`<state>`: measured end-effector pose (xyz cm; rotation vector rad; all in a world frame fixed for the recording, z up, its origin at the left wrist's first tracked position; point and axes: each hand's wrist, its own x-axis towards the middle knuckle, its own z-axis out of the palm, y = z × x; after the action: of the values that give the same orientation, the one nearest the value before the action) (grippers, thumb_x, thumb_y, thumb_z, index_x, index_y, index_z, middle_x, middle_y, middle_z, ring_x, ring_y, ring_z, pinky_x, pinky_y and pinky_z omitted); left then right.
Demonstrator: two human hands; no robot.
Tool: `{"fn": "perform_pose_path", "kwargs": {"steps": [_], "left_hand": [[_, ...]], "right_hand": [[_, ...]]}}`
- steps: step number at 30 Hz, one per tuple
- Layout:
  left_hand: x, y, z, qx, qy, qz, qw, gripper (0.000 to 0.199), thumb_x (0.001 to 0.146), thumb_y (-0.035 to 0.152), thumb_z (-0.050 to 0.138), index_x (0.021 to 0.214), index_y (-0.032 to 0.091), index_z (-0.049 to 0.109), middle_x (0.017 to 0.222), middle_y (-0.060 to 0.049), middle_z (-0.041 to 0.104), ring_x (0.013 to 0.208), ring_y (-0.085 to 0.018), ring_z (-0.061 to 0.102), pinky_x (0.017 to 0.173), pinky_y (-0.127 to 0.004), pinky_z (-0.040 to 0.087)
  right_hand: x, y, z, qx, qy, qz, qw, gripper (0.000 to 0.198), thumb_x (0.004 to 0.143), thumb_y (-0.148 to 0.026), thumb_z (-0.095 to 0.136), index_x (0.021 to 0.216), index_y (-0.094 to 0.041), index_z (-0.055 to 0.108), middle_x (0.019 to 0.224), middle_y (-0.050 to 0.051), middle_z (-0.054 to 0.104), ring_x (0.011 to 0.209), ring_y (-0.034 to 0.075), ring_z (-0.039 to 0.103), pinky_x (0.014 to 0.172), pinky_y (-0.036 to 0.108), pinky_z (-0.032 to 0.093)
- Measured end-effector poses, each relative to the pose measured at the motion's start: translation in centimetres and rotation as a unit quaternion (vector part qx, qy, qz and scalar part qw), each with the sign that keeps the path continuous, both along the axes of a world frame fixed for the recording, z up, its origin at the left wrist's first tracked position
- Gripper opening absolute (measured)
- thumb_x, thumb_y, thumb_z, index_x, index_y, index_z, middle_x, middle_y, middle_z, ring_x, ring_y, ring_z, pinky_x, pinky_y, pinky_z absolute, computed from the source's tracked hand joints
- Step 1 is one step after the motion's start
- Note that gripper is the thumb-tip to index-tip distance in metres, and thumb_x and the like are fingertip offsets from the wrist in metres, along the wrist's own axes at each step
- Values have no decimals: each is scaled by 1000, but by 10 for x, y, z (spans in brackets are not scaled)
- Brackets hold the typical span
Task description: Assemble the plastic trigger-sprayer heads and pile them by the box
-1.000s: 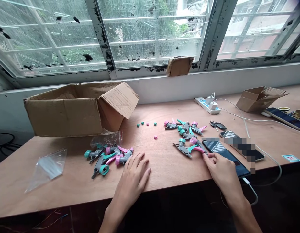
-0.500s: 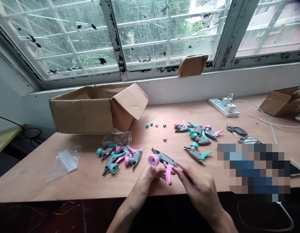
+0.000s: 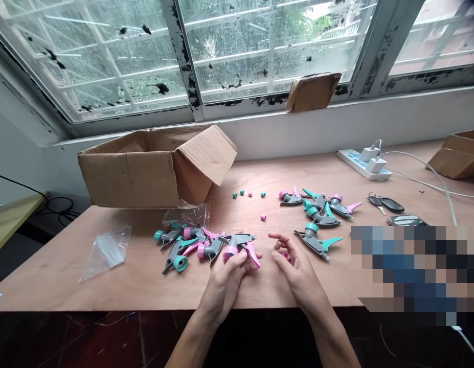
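My left hand [image 3: 229, 278] is closed around a trigger spray head [image 3: 240, 240], grey with a pink collar and pink trigger, its bare tip pointing right. In my right hand [image 3: 296, 271], a small pink nozzle cap [image 3: 286, 256] shows among the curled fingers, apart from the spray head. Beside my left hand lies a pile of grey spray heads [image 3: 179, 248] with teal or pink parts. A teal-trigger spray head [image 3: 317, 242] lies right of my right hand, with several more spray heads [image 3: 317, 212] behind it. Small teal and pink nozzle caps [image 3: 263, 218] are scattered on the table.
An open cardboard box [image 3: 129, 179] stands at the back left, with clear plastic bags [image 3: 110, 250] in front. A power strip [image 3: 363, 164] with cables, keys [image 3: 386, 203] and a dark rounded object [image 3: 407, 220] lie right. Another carton [image 3: 457, 153] stands beyond. The table's front edge is near my wrists.
My hands have moved apart. The left has carried the spray head slightly left and turned it; the right has come off its tip with the pink nozzle cap. The view has shifted slightly.
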<state>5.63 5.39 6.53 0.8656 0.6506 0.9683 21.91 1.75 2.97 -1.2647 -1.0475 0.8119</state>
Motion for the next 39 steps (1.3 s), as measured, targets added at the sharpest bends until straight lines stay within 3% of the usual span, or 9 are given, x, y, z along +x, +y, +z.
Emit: {"fn": "perform_pose_path", "kwargs": {"steps": [6, 10, 13, 16, 21, 26, 30, 33, 39], "left_hand": [[-2, 2, 1, -17, -9, 9, 1000, 31, 92, 36, 72, 117, 18, 70, 129, -12, 71, 113, -29, 70, 90, -36, 56], [-1, 1, 0, -1, 3, 37, 999, 28, 92, 27, 73, 117, 15, 73, 126, -13, 74, 108, -27, 73, 89, -33, 56], [-1, 1, -4, 1, -6, 54, 999, 28, 91, 24, 74, 118, 17, 73, 125, -11, 74, 107, -27, 73, 92, -35, 56], [0, 2, -6, -2, -11, 62, 998, 26, 90, 24, 74, 116, 18, 73, 124, -9, 75, 107, -26, 74, 95, -36, 55], [1, 2, -7, -1, -2, 45, 999, 24, 90, 26, 75, 112, 17, 75, 118, -9, 77, 103, -24, 75, 95, -34, 54], [-1, 0, -9, 40, 33, 34, 998, 21, 91, 28, 75, 107, 16, 77, 112, -8, 79, 93, -21, 76, 87, -28, 54], [-1, -3, -6, 94, 86, 17, 992, 18, 91, 27, 74, 103, 15, 78, 108, -9, 80, 89, -20, 76, 81, -25, 52], [0, -5, -3, 100, 102, 18, 990, 20, 87, 29, 77, 100, 14, 79, 101, -10, 82, 84, -22, 77, 79, -27, 53], [0, -5, -6, 99, 124, 25, 987, 22, 83, 30, 81, 97, 12, 79, 85, -8, 82, 85, -24, 77, 88, -30, 54]], "right_hand": [[-7, 6, -10, 49, 50, 53, 996, 26, 94, -25, 53, 119, -23, 61, 144, 11, 55, 128, 24, 59, 106, 39, 52], [-9, 1, -8, 62, -64, 33, 995, 30, 100, -23, 47, 126, -24, 60, 143, 11, 57, 136, 25, 54, 117, 45, 43], [-4, -7, -3, 50, -163, 10, 985, 25, 102, -30, 50, 121, -22, 66, 140, 13, 59, 135, 29, 54, 115, 49, 44], [6, -13, -1, 38, -201, 42, 978, 26, 99, -36, 61, 120, -23, 68, 136, 12, 63, 129, 31, 58, 110, 48, 49], [15, -10, -2, 39, -233, 80, 968, 16, 95, -23, 63, 107, -22, 74, 128, 11, 67, 121, 30, 64, 104, 45, 52], [11, -9, 6, 21, -166, 86, 982, 20, 98, -28, 59, 111, -20, 72, 104, 8, 76, 96, 25, 73, 86, 39, 59], [9, -11, 8, 46, -78, 76, 993, 29, 101, -37, 58, 122, -23, 71, 116, 9, 72, 105, 24, 70, 86, 35, 59], [9, -13, 5, 53, -50, 84, 994, 32, 100, -37, 60, 128, -24, 66, 113, 8, 70, 104, 23, 69, 84, 33, 59], [11, -17, 5, 50, -6, 69, 996, 20, 95, -41, 69, 105, -22, 69, 100, 5, 70, 90, 20, 67, 77, 29, 58]]}}
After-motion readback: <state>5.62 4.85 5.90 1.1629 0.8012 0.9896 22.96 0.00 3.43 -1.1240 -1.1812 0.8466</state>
